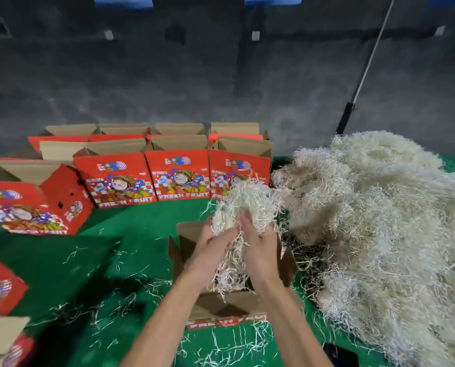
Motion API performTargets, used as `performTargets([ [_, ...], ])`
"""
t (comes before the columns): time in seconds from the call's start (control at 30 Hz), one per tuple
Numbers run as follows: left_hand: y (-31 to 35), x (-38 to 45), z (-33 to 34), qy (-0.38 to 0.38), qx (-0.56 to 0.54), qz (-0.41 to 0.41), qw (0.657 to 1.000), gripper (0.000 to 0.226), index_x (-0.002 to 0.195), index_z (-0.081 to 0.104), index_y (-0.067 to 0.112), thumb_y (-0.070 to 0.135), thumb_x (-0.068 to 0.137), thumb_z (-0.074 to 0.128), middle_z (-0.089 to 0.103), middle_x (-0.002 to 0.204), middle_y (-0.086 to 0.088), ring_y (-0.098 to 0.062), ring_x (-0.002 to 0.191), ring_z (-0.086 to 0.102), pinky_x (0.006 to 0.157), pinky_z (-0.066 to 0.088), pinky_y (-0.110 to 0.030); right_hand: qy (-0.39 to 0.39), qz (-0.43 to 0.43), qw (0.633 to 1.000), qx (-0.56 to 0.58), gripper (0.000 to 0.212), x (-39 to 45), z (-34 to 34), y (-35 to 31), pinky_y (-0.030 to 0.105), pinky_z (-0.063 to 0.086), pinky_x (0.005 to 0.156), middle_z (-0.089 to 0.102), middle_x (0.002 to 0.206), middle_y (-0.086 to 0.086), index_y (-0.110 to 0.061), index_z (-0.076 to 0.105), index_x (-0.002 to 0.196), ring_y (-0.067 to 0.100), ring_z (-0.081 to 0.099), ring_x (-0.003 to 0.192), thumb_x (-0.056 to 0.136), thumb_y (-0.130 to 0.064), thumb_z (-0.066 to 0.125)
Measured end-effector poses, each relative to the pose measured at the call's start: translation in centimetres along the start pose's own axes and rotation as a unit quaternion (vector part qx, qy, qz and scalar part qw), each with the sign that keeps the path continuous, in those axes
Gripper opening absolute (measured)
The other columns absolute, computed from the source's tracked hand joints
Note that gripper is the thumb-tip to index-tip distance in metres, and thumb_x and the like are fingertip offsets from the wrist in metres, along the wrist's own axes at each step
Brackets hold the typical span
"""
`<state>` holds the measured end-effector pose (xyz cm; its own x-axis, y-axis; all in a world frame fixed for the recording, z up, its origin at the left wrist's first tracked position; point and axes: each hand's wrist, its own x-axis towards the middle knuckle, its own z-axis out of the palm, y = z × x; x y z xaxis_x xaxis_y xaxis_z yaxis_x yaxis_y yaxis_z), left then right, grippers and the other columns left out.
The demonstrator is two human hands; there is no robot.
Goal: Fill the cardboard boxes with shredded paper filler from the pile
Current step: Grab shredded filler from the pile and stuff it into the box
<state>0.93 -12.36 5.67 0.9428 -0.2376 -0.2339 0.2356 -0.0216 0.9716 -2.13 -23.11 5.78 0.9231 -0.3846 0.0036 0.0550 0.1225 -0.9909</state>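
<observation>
— Where are the hands right now?

— Both are over the open box [231, 263] near the front edge of the green worktop [94, 250]. The left hand [210, 250] and the right hand [259, 247] face each other and grasp one clump of shredded paper [244, 205] between them, fingers curled into it from either side.

— Is that clump in the box?

— Its upper part rises above the far flap; loose strands hang down between the palms into the box, where more filler already lies. The box's flaps stand open, and its red front panel with "FRESH FRUIT" lettering faces the front edge.

— And the pile?

— The big pile [374, 221] covers the right side of the worktop, from the back edge nearly to the front, just beside the open box and touching its right flap.

— Other boxes?

— A row of red printed boxes [178, 176] stands upright toward the back edge, flaps up, with more behind them. One tilted box [35, 205] sits at the left, turned at an angle. Parts of further boxes [1, 287] show at the left edge near the front corner. Stray strands [101, 313] are scattered over the green surface. A pole [366, 67] leans against the grey wall behind the pile.
</observation>
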Motion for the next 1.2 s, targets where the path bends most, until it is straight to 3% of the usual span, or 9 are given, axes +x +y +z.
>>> performTargets([
  [0.07,0.8,-0.2,-0.8,0.029,-0.023,0.013,0.999,0.103,0.145,0.039,0.039,0.072,0.054,0.072,0.033,0.152,0.013,-0.009,0.125,0.035,0.097,0.031,-0.036,0.005,-0.004,1.0,0.01,0.034,-0.3,0.0,-0.1,0.012,0.046,0.08,0.061,0.085,-0.023,-0.031,0.048,0.102,-0.004,0.024,0.085,0.088,-0.059,0.062],
  [0.1,1.3,-0.3,-1.4,0.029,-0.035,0.031,0.998,0.094,0.142,0.043,0.043,0.077,0.057,0.067,0.034,0.15,0.015,-0.007,0.126,0.033,0.096,0.03,-0.037,0.001,-0.025,1.0,-0.01,0.035,-0.4,0.0,-0.3,0.007,0.038,0.048,0.051,0.06,-0.02,-0.027,0.05,0.092,-0.001,0.023,0.047,0.089,-0.061,0.059],
  [0.27,1.9,-0.5,-1.1,0.086,0.005,0.0,0.996,0.109,0.153,0.018,0.046,0.101,0.061,0.036,0.018,0.162,0.011,-0.018,0.146,0.023,0.114,0.022,-0.051,0.01,-0.116,0.983,-0.141,0.06,-0.4,1.3,-0.5,0.021,0.03,0.036,0.037,0.042,-0.006,-0.02,0.048,0.057,0.014,0.031,0.034,0.088,-0.071,0.054],
  [0.4,0.4,-1.0,-0.2,0.168,0.033,0.036,0.985,0.102,0.149,0.017,0.048,0.102,0.063,0.032,0.041,0.123,0.041,-0.009,0.117,0.046,0.106,0.031,-0.048,0.093,-0.091,0.991,-0.024,0.058,-0.3,2.8,0.1,0.024,0.056,0.088,0.072,0.11,-0.016,-0.026,0.066,0.112,0.001,0.067,0.101,0.092,-0.075,0.04],
  [0.6,-0.8,-0.8,0.9,0.211,-0.015,0.072,0.975,0.107,0.15,0.027,0.033,0.099,0.066,0.037,0.043,0.123,0.03,0.03,0.083,0.04,0.077,0.032,-0.01,0.154,-0.146,0.976,-0.057,0.046,0.1,4.1,0.1,0.013,0.034,0.051,0.041,0.054,-0.014,-0.014,0.042,0.073,0.001,0.034,0.049,0.102,-0.05,0.045],
  [0.77,-0.6,0.3,-1.4,0.203,-0.034,0.017,0.978,0.094,0.135,0.038,0.017,0.084,0.073,0.056,0.064,0.111,-0.022,-0.027,0.106,0.064,0.089,0.052,-0.043,0.155,-0.124,0.978,-0.066,0.05,0.8,3.3,0.6,0.017,0.024,0.046,0.029,0.054,-0.003,-0.016,0.035,0.065,0.008,0.024,0.049,0.099,-0.05,0.052],
  [0.87,-0.4,0.7,-2.7,0.209,-0.048,0.042,0.976,0.095,0.147,0.029,0.006,0.066,0.083,0.063,0.049,0.077,-0.004,-0.015,0.08,0.057,0.073,0.046,-0.016,0.147,-0.124,0.978,-0.081,0.051,1.2,2.7,0.6,0.024,0.024,0.046,0.029,0.053,-0.002,-0.018,0.034,0.064,0.013,0.024,0.05,0.099,-0.05,0.052],
  [1.1,-1.4,1.6,-4.3,0.255,-0.114,0.026,0.96,0.053,0.087,0.04,0.012,0.057,0.082,0.068,0.038,0.063,0.001,-0.015,0.06,0.036,0.056,0.038,-0.024,0.148,-0.09,0.977,-0.122,0.054,3.1,0.5,1.2,0.037,0.026,0.037,0.063,0.08,0.032,-0.019,0.029,0.054,0.031,0.052,0.042,0.101,-0.014,0.055],
  [1.2,-2.2,1.7,-6.1,0.317,-0.155,0.015,0.935,0.044,0.078,0.042,0.013,0.048,0.09,0.066,0.037,0.061,0.002,-0.012,0.051,0.033,0.043,0.036,-0.021,0.152,-0.089,0.974,-0.146,0.05,3.8,-1.8,1.2,0.031,0.026,0.035,0.062,0.059,0.014,-0.004,0.052,0.06,0.027,0.041,0.037,0.101,-0.032,0.055],
])
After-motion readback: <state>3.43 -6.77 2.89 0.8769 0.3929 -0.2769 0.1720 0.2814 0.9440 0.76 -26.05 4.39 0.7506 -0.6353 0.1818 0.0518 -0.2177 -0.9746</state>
